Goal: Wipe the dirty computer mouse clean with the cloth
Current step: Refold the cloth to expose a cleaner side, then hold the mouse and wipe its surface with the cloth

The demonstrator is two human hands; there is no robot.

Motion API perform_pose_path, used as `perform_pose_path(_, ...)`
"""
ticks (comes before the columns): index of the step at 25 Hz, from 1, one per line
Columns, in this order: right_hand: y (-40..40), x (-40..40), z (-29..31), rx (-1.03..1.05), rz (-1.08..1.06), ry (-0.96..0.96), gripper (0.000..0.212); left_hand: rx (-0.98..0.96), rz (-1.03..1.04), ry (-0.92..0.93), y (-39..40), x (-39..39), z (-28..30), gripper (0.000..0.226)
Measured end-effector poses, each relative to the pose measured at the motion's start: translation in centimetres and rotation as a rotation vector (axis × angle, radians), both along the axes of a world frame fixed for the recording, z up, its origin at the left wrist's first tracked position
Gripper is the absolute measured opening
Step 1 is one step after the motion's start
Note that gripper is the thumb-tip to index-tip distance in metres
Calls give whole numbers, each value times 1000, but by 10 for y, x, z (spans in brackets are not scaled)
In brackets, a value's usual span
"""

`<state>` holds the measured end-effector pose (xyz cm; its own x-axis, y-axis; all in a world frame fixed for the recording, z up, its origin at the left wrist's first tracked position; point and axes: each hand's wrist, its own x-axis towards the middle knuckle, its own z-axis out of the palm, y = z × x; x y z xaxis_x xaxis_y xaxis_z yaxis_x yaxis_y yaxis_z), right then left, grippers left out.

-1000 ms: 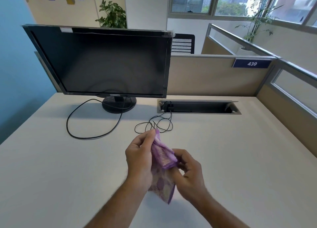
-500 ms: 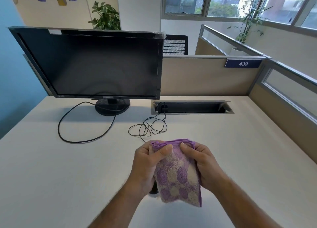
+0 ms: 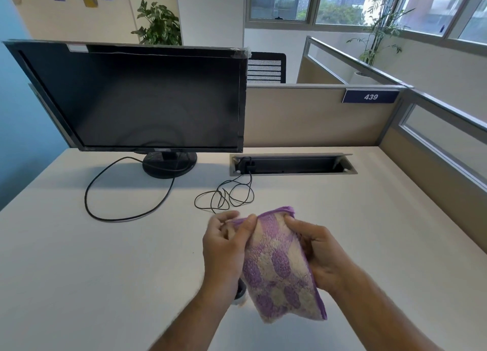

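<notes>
In the head view, both hands meet in the lower centre of the frame, above the desk point(image 3: 79, 258). The left hand point(image 3: 224, 248) has its thumb curled over the upper left edge of the purple-and-cream cloth point(image 3: 279, 269), pinching it against the fingers. The right hand point(image 3: 320, 255) curls round the cloth's right side, thumb pressed on the front face. The cloth hangs between them as a folded pad, its lower corner free.

The computer mouse point(image 3: 241, 294) is almost wholly hidden: only a small dark and pale part shows under the left wrist, just left of the cloth's lower edge. Whether the left palm holds it or the cloth wraps it, I cannot tell. A thin black cable point(image 3: 224, 197) lies coiled in the middle of the frame, running up to the cable tray point(image 3: 292, 163) at centre right.

The main risks, as I judge them:
- The mouse could slip from behind the cloth and drop on the desk, since the visible grip is on the fabric, not on the mouse.
- If that coil belongs to the mouse, a wide wiping stroke could tug it taut or snag a loop.
- Wiping with one folded face only could smear dirt rather than lift it.

The monitor point(image 3: 137, 97) at upper left stands well apart.
</notes>
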<state>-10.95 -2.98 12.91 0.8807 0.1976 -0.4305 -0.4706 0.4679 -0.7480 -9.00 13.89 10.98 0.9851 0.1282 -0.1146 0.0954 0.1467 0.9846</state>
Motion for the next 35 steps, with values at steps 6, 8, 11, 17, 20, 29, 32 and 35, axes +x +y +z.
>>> perform_pose_path(6,6,-1,-1,29,-32,-7,61,675,62,-886,-6,-17,-16,26)
perform_pose_path(8,7,-2,1,33,-51,-41,59,676,-6,-812,-11,-19,-18,31)
perform_pose_path(11,7,-3,3,49,-57,-65,57,546,-138,-701,-13,-17,-12,37)
perform_pose_path(17,5,-13,-4,163,-30,-280,47,398,-158,-632,-12,-13,-6,40)
perform_pose_path(20,4,-13,-10,-6,-84,-396,30,349,-202,-599,-13,-10,-5,36)
perform_pose_path(29,-9,-4,-21,-664,-228,-771,8,252,-399,-526,7,6,-24,57)
perform_pose_path(32,-25,7,-31,-1077,-87,-695,24,351,-247,-477,47,25,-56,45)
perform_pose_path(35,-28,12,-50,-1473,164,-858,20,738,-267,-459,85,31,-101,56)
